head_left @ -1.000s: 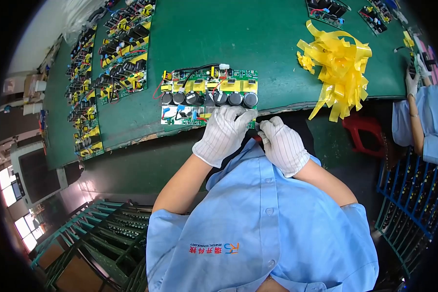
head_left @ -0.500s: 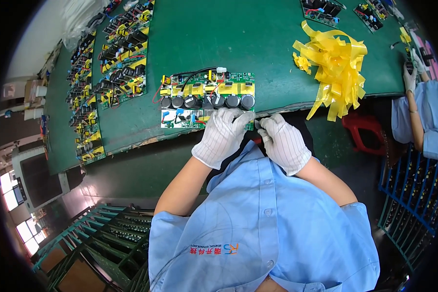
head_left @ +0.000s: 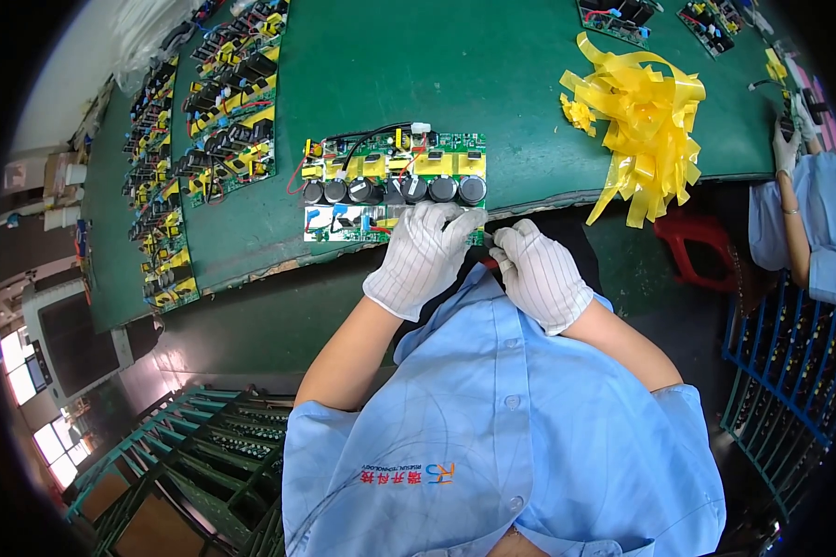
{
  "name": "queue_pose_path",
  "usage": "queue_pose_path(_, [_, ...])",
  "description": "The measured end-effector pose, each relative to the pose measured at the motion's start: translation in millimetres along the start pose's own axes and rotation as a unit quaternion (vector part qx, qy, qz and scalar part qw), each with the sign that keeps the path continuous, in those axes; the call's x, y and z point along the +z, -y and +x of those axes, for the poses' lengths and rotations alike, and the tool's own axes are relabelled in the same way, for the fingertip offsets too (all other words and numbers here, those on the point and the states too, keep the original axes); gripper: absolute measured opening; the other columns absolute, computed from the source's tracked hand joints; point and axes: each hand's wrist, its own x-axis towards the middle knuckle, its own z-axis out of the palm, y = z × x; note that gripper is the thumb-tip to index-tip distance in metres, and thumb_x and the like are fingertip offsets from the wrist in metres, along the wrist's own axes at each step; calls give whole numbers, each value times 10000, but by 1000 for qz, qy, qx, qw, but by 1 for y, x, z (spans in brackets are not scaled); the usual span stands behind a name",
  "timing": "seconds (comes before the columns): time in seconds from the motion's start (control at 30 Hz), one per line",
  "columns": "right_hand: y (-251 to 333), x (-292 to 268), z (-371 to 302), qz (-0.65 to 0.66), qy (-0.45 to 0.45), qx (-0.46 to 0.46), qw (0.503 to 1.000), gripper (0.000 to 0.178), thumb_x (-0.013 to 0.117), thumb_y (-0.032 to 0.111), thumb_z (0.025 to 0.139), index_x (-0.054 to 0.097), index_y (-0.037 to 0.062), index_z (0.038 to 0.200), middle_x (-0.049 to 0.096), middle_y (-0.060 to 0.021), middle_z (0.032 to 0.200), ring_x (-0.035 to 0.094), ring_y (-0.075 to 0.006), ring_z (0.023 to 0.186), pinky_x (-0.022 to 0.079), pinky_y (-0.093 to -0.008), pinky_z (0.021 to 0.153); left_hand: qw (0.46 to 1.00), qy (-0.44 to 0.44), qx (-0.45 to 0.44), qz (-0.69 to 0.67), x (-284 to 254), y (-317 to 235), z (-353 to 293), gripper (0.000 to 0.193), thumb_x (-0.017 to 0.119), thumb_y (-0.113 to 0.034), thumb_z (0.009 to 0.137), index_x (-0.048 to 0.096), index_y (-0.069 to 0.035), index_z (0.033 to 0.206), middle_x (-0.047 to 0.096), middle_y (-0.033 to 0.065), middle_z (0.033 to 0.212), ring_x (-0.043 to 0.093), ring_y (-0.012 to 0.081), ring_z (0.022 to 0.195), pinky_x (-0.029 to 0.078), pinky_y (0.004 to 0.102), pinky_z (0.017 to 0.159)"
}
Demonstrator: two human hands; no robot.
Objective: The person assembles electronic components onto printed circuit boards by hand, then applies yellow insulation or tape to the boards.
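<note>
A green circuit board (head_left: 399,165) with a row of black round capacitors, yellow-taped parts and coloured wires lies at the front edge of the table. My left hand (head_left: 421,255), in a white striped glove, grips its front right part, with fingers bent over the board near the capacitors. Just right of the board's corner is my right hand (head_left: 543,277), gloved alike. Its fingers are pinched together, and whatever they hold is hidden or too small to make out.
Several similar boards (head_left: 235,93) stand in columns at the left of the green table (head_left: 381,65). A heap of yellow tape strips (head_left: 646,130) lies at the right, overhanging the edge. Beyond it are a red stool (head_left: 697,251), a blue rack (head_left: 790,371) and a co-worker's gloved hand (head_left: 786,148).
The whole view has shifted slightly. My hands and the board keep nearly the same places relative to each other, with only a slight movement of the right fingers.
</note>
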Motion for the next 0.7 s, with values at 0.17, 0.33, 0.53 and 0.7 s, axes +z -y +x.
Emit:
queue_pose_path(0.17, [-1,3,-1,-14,-3,-8,1000,142,590,74,858,577,48,998,559,-175,882,606,-355,698,499,-447,575,1000,3,3,-12,-1,0,0,503,709,-27,700,611,-161,1175,590,50,1017,574,263,940,474,428,785])
queue_pose_path(0.33, [-3,6,4,-88,-2,-13,996,180,600,70,824,577,48,1001,570,-156,901,637,-309,721,518,-425,563,1000,1,1,-13,1,1,0,506,710,-22,694,614,-158,1172,589,51,1016,576,265,943,475,425,791])
queue_pose_path(0.53, [-21,0,10,-114,21,-103,988,285,601,86,809,573,51,1090,578,-137,907,646,-288,709,525,-405,556,999,11,-6,-37,-1,1,0,510,704,-26,703,613,-149,1189,588,62,1032,573,277,959,481,427,814])
queue_pose_path(0.7, [-24,-11,28,-167,111,-122,972,337,583,98,842,582,57,1176,582,-139,916,636,-308,710,517,-418,569,995,-19,-15,-102,-11,-3,5,513,684,24,703,609,-86,1199,615,111,1038,588,321,958,495,430,831])
